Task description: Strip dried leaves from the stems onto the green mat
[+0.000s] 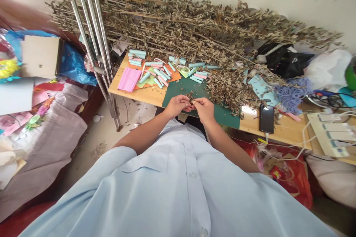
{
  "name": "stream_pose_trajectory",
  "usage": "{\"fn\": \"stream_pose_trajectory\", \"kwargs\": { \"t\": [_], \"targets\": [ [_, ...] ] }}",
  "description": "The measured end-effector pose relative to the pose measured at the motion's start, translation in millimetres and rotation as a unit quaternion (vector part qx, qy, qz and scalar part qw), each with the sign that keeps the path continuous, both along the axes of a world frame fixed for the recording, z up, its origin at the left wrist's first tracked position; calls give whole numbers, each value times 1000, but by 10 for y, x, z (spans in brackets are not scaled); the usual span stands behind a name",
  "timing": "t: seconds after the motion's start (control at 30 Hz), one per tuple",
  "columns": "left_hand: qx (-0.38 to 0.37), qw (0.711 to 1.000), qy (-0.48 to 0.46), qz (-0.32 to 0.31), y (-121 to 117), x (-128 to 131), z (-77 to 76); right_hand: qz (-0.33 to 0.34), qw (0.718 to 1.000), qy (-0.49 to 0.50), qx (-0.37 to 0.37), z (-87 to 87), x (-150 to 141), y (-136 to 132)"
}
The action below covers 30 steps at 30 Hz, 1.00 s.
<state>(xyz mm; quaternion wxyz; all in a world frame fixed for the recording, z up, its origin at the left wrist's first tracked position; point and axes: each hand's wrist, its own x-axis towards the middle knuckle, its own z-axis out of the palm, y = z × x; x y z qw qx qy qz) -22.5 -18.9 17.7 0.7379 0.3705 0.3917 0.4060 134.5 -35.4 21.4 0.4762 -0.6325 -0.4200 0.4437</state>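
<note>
My left hand (176,105) and my right hand (204,109) meet above the near edge of a green cutting mat (185,90). Their fingertips pinch a small dried leafy sprig (190,98) between them. Behind the hands, a large heap of dried leafy stems (178,22) spreads across the back of a wooden table (144,94). Loose dried leaves (225,89) lie on the mat to the right of my right hand. Light blue paper rolls (155,74) and a pink paper sheet (129,79) lie further left.
A black smartphone (267,120) lies on the table to the right, with a charging cable running off the edge. Metal crutches (91,33) stand at the table's left end. Blue yarn (292,94) sits among the leaves, and a white power strip (328,133) lies at the right.
</note>
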Motion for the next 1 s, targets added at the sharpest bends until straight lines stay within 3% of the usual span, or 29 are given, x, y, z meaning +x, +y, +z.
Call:
{"fn": "stream_pose_trajectory", "kwargs": {
  "t": [0.3, 0.6, 0.7, 0.83, 1.0],
  "targets": [
    [-5, 1000, 20, -15, 1, 14, -11, 82, 990, -104, 43, 136, 37, -35],
    [26, 998, 55, -25, -18, 12, 13, 189, 931, -282, 133, 167, 68, -86],
    [24, 998, 57, -27, -13, 6, 16, 138, 952, -252, 102, 103, 45, -65],
    [13, 999, 35, -26, -12, 3, 5, 30, 993, -111, 18, 23, 47, -1],
    [2, 1000, 14, -18, -10, -7, 1, -7, 999, -36, 13, -23, 107, 42]
  ]
}}
